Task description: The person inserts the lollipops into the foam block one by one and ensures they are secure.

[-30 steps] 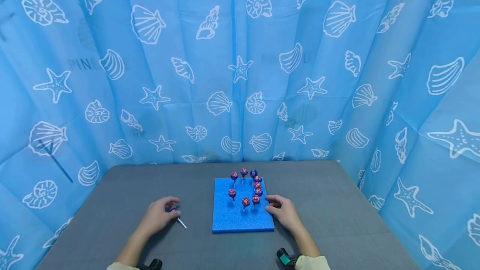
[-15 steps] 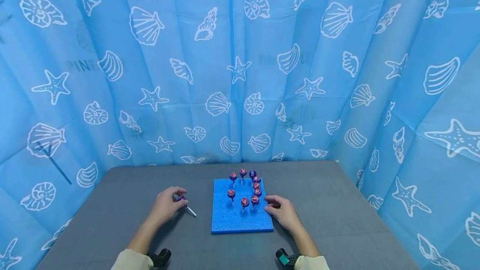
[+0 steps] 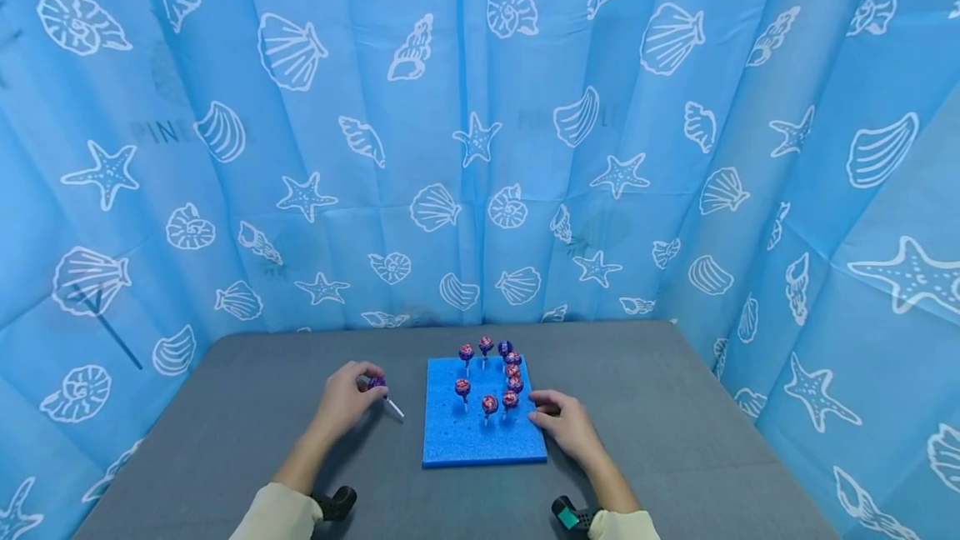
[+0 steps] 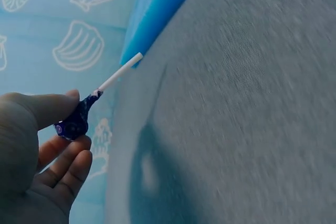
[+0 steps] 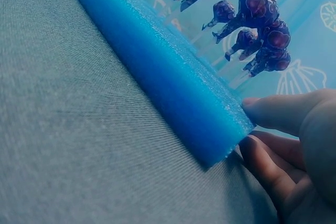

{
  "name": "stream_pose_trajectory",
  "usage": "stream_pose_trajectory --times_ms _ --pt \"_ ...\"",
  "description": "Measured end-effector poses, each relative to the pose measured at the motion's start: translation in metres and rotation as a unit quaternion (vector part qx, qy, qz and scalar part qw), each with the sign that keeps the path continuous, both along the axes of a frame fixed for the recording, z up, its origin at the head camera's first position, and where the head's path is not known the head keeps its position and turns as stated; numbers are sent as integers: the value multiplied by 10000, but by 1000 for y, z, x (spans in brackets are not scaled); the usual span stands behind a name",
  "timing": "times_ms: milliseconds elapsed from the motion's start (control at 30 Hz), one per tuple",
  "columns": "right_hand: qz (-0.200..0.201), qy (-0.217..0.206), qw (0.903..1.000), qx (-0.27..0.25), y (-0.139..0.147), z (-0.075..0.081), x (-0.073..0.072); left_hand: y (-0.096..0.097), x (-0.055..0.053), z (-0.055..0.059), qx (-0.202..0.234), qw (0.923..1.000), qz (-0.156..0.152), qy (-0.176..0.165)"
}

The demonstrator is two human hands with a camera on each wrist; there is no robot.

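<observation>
My left hand (image 3: 347, 399) pinches a lollipop (image 4: 73, 123) by its purple wrapped head, between thumb and fingertips. Its white stick (image 4: 119, 72) points away from the hand toward the foam. This lollipop is off the table, left of a blue foam board (image 3: 483, 446). Several wrapped lollipops stand upright in the board, among them one at the front (image 3: 490, 404) and one at the left (image 3: 462, 387). At the board's right edge, my right hand (image 3: 567, 424) grips the foam, thumb (image 5: 268, 109) on the top side and fingers against the edge.
A grey cloth-covered table (image 3: 390, 490) lies under everything. Blue curtains (image 3: 480, 215) with white shell prints hang behind it and at the sides. A black wrist device (image 3: 573, 515) shows at the right sleeve, another (image 3: 339, 503) at the left.
My left hand has moved right and slightly away from me with the lollipop, closer to the foam board. The right hand has stayed at the board's edge.
</observation>
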State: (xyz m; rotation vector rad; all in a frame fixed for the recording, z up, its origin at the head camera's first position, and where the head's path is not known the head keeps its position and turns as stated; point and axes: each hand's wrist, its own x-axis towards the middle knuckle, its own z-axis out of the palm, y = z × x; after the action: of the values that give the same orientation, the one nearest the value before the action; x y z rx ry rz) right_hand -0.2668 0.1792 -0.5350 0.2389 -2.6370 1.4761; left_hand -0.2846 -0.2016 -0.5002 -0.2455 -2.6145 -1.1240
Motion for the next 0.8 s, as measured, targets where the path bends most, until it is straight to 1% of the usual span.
stream_pose_trajectory --times_ms 133,300,433,600,800 --pt "-26 -13 10000 21 1 0 0 9 -3 2 169 9998 22 82" --pt "-44 0 10000 40 0 0 0 19 -8 2 667 9977 42 127" --pt "-54 -20 10000 55 0 -1 0 28 -10 1 911 9955 73 250" --pt "-76 -64 9999 55 0 -2 -1 39 -12 0 1110 9935 -10 240" --pt "-46 -46 10000 26 1 -2 -1 53 -11 -3 1131 9930 -202 271"
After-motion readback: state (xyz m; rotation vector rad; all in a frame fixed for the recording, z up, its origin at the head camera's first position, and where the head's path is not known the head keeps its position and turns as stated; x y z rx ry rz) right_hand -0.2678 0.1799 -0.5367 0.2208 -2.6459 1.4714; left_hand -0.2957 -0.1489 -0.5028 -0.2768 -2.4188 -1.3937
